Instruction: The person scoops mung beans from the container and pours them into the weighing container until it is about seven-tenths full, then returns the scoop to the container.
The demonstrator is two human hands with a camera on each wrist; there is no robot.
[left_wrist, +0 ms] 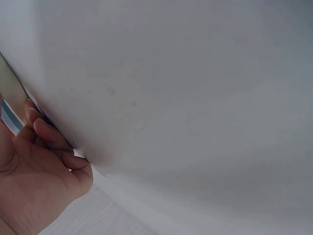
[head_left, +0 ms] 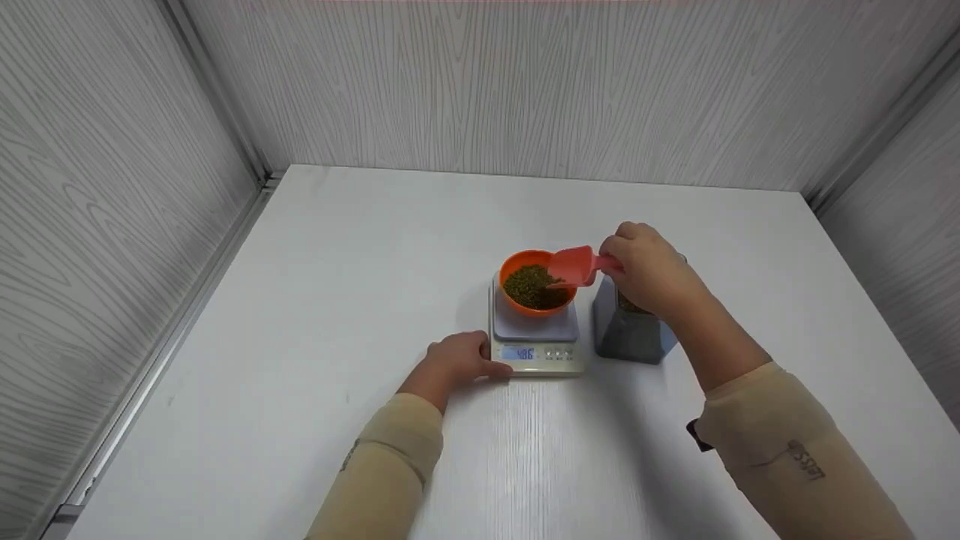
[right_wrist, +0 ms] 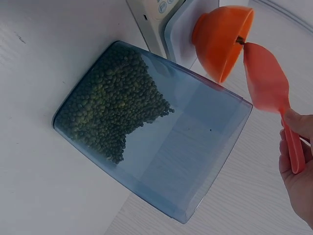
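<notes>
Crosswise, scoop (head_left: 576, 266) gripped by right hand (head_left: 651, 271), tip leftward; left hand (head_left: 463, 357) holding scale (head_left: 536, 331)

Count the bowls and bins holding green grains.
2: the orange bowl on the scale, and the clear bin to the scale's right in the head view. No others show.

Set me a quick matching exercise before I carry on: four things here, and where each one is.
1. orange bowl
2. red scoop
3. see-through container
4. left hand

A. held by the right hand
B. touching the scale's left edge
C. on the scale's platform
D. right of the scale, green grains inside

Pairs: 1-C, 2-A, 3-D, 4-B
</notes>
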